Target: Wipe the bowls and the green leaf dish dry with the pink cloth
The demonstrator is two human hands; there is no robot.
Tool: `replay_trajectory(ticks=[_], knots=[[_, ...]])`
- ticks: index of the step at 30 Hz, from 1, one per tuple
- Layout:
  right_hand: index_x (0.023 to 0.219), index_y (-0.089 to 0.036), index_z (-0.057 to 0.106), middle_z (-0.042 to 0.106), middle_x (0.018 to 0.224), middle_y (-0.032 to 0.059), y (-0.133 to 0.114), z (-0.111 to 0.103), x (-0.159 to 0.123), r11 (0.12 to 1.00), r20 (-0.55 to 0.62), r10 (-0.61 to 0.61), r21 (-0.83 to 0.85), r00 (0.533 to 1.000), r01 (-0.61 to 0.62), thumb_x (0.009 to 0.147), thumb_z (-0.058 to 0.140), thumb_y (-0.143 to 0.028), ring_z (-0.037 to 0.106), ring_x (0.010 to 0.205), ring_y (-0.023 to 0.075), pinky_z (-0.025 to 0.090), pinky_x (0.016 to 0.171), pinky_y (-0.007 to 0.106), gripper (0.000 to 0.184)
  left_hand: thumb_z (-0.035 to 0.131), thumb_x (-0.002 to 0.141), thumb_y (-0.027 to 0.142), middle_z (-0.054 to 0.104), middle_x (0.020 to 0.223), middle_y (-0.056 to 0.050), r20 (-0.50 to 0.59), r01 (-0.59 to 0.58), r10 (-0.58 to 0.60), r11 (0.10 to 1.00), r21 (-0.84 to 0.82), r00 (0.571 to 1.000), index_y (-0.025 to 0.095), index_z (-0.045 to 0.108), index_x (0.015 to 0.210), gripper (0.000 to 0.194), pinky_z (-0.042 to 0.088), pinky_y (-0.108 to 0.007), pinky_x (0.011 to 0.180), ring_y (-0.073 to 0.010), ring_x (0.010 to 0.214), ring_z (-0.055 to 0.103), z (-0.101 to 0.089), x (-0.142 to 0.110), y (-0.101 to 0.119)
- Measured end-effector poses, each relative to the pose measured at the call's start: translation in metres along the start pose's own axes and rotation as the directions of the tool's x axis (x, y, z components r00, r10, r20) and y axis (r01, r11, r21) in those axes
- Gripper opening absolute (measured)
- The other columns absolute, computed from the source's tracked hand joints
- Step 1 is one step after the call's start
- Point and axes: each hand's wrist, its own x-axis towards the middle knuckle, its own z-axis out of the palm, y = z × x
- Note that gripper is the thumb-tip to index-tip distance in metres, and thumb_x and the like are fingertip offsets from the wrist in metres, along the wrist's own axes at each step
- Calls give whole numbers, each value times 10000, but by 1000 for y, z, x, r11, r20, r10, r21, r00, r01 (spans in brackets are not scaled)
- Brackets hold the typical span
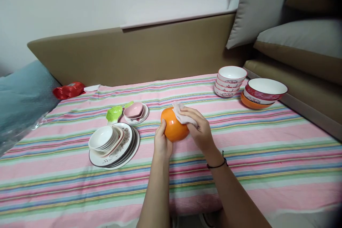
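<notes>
An orange bowl [175, 130] is held up over the striped cloth, its rounded outside facing me. My left hand [162, 140] grips it from the left, thumb on the outer wall and the other fingers hidden behind. Bunched in my right hand [200, 128] is a pale cloth [184, 115], pressed against the bowl's upper right side. To the left stand a stack of plates [112, 156] topped with small white bowls [100, 137], and some smaller plates [145, 112] with a pink dish [134, 109] on top. A green dish [114, 114] lies beside them.
At the right stand a stack of white bowls [232, 74] and a stack of larger bowls [267, 86] with an orange one underneath. A red shiny package [70, 90] lies back left. Behind runs a brown backrest [160, 55]; grey cushions [299, 39] fill the right side.
</notes>
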Motion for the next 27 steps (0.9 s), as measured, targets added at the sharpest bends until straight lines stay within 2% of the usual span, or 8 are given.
replay_trajectory(ticks=[4, 7, 12, 15, 18, 20, 23, 27], knots=[[1176, -265, 663, 591, 1329, 5, -1, 1, -6, 993, 93, -52, -105, 994, 61, 748, 415, -30, 498, 1288, 208, 380, 1119, 429, 548, 565, 881, 360, 706, 1118, -134, -27, -6, 4, 996, -87, 1000, 128, 640, 1194, 397, 459, -365, 994, -250, 1096, 640, 3, 2, 0], [1240, -291, 618, 558, 1365, -25, 1, 1, -10, 972, 158, -132, -171, 979, 159, 749, 373, 0, 456, 1326, 197, 363, 1133, 460, 621, 465, 933, 384, 687, 1163, -139, -63, -29, 19, 987, -157, 998, 139, 583, 1280, 440, 452, -372, 1003, -245, 1118, 628, 2, 3, 3], [1208, -281, 610, 538, 1387, -2, -1, 4, -12, 940, 155, -243, -207, 958, 272, 745, 371, 31, 441, 1333, 200, 383, 1115, 482, 608, 367, 968, 405, 680, 1179, -137, -88, -48, 27, 969, -241, 996, 139, 551, 1315, 474, 434, -381, 1025, -233, 1135, 617, 3, 2, 9], [1299, -247, 537, 544, 1379, 40, -3, 5, -12, 936, 139, -231, -240, 963, 259, 737, 403, 26, 445, 1326, 213, 398, 1105, 472, 639, 360, 971, 407, 679, 1186, -126, -91, -58, 35, 964, -261, 995, 150, 558, 1309, 469, 427, -382, 1036, -231, 1150, 607, 3, 1, 10], [1371, -254, 484, 537, 1389, 27, -3, 2, -10, 929, 193, -223, -254, 955, 269, 763, 391, 10, 412, 1351, 215, 367, 1127, 482, 669, 363, 968, 414, 670, 1205, -122, -102, -65, 39, 960, -271, 994, 167, 562, 1309, 466, 421, -393, 1043, -234, 1166, 598, 2, 2, 10], [1351, -273, 517, 477, 1445, 7, -3, -1, -10, 920, 233, -230, -263, 945, 289, 802, 362, -5, 377, 1376, 215, 337, 1143, 494, 631, 353, 970, 420, 665, 1216, -125, -119, -69, 36, 954, -291, 992, 168, 560, 1311, 472, 412, -399, 1052, -234, 1179, 590, 1, 4, 11], [1299, -305, 574, 410, 1491, -19, -1, -4, -10, 924, 226, -209, -273, 951, 268, 849, 336, -28, 367, 1384, 208, 338, 1142, 489, 579, 338, 975, 411, 661, 1224, -127, -138, -73, 29, 944, -322, 990, 161, 551, 1317, 475, 394, -416, 1067, -234, 1204, 572, -1, 5, 12], [1265, -303, 607, 452, 1464, 4, 3, -4, -12, 954, 146, -135, -248, 980, 168, 832, 362, -32, 400, 1361, 210, 354, 1129, 468, 567, 347, 972, 410, 655, 1234, -125, -148, -73, 27, 946, -315, 989, 158, 543, 1322, 474, 372, -447, 1083, -242, 1235, 547, -2, 6, 14]])
